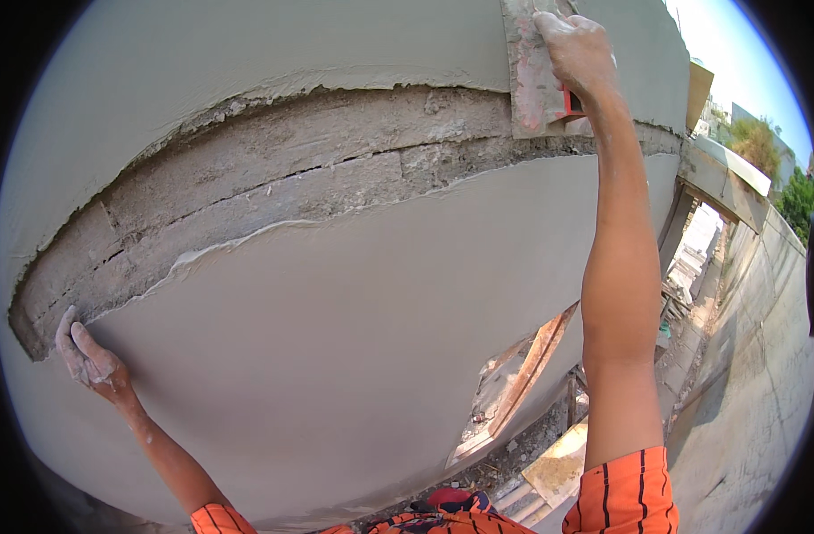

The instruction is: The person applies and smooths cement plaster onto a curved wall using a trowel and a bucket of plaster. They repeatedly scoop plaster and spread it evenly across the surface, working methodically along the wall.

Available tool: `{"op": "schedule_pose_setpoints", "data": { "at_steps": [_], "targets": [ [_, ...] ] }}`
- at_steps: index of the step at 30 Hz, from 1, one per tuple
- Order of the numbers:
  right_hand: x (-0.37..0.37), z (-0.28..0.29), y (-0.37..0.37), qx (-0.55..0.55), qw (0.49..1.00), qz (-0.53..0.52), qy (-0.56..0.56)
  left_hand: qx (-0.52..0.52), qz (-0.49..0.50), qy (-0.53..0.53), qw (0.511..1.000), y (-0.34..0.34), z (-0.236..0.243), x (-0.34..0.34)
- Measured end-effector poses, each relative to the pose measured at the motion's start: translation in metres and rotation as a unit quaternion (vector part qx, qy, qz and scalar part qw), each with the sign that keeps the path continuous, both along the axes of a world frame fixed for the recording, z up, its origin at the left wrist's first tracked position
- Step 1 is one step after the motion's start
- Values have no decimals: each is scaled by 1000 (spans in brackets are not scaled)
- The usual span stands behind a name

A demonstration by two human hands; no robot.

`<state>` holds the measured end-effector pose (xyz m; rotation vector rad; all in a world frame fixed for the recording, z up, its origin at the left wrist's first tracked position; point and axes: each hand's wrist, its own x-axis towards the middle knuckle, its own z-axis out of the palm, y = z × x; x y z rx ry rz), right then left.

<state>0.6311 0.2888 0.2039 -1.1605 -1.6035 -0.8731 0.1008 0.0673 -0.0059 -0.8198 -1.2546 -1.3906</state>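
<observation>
My right hand (581,55), dusted with pale plaster, is closed around the handle of a plastering float (526,76) high on the wall. The float is a flat, plaster-smeared board with a red part showing under my wrist. It overlaps a band of rough bare concrete (282,169) that curves across the wall between two smooth grey plaster areas. Far to the left, my plaster-coated left hand (91,360) is at the band's lower end. Its fingers are stretched out and hold nothing; whether they touch the wall, I cannot tell.
Smooth plaster (336,320) covers the wall below the band. An opening (514,392) with a wooden edge lies low on the wall. Planks and a stained board (558,463) are beneath me. At right, a concrete wall (736,356) flanks a narrow passage with rubble.
</observation>
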Motion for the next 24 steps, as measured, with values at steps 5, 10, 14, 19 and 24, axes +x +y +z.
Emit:
{"op": "schedule_pose_setpoints", "data": {
  "at_steps": [5,10,14,19,24],
  "targets": [
    [82,18,52,122,991,47,7,-8,22,-33,999,1,10,13],
    [153,29,91,-29,944,226,237,19,34,-3,999,0,15,7],
    [225,35,124,-21,957,134,257,23,10,-32,999,9,4,-3],
    [246,36,88,51,953,79,287,12,-14,-36,999,13,14,6],
    [51,-18,-47,33,961,265,71,22,-3,-21,1000,5,15,16]
  ]
}}
